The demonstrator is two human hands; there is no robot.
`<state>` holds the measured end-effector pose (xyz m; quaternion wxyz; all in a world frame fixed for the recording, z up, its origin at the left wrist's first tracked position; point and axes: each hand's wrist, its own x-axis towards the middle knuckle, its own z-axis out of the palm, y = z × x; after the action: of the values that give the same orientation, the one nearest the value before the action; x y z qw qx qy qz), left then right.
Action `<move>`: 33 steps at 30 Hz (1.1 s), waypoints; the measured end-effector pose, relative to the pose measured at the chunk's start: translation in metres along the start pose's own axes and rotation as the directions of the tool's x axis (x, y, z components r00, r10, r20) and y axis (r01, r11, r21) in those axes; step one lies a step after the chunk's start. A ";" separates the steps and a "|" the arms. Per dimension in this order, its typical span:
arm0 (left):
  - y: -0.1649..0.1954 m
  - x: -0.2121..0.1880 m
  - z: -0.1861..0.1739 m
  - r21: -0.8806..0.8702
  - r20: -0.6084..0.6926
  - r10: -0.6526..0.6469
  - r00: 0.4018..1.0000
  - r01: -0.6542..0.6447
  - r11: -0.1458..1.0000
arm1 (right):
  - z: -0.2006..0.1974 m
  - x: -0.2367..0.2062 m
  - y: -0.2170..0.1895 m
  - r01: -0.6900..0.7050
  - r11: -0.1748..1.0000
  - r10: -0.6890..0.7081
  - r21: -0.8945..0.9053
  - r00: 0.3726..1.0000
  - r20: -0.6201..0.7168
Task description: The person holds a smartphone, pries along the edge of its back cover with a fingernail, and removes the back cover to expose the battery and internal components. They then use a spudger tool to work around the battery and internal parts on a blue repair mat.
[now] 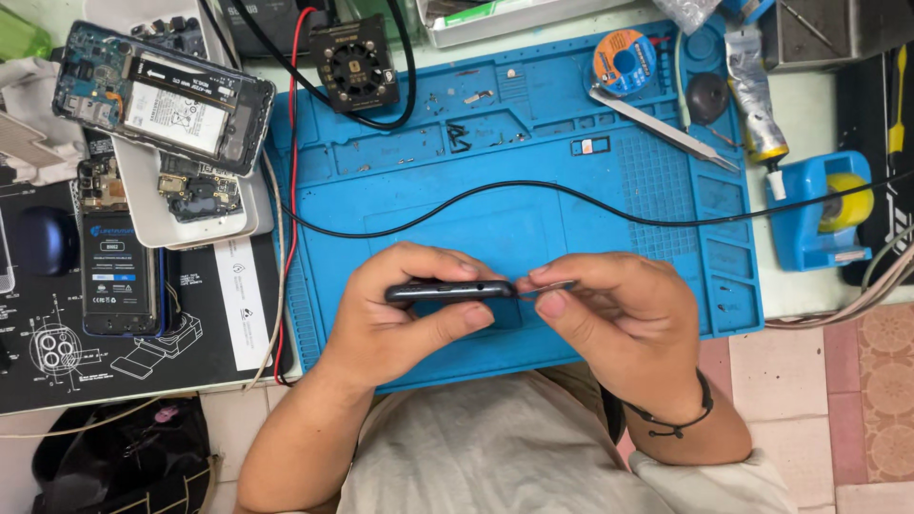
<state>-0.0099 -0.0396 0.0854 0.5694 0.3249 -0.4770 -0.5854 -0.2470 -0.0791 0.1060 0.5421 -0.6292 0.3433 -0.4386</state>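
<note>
White rectangular label [177, 116] on battery of opened phone [162, 95], upper left, tilted, black print. Below it, dark rectangular battery [118, 276] upright at left, blue and white label patches on face. Just right, narrow white paper strip [241, 303] with small black marks. Round spool [625, 63] at mat's top right, orange-and-blue circular label. No lit screens.
</note>
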 end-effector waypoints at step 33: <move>0.029 0.014 -0.010 0.310 0.190 0.063 0.980 -0.120 0.943 | 0.008 0.001 -0.011 0.103 0.990 -0.098 -0.093 0.993 0.061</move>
<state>0.0082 -0.0518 0.1112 0.4911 0.3368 -0.6290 -0.4998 -0.2401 -0.0750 0.1163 0.4977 -0.6831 0.3166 -0.4306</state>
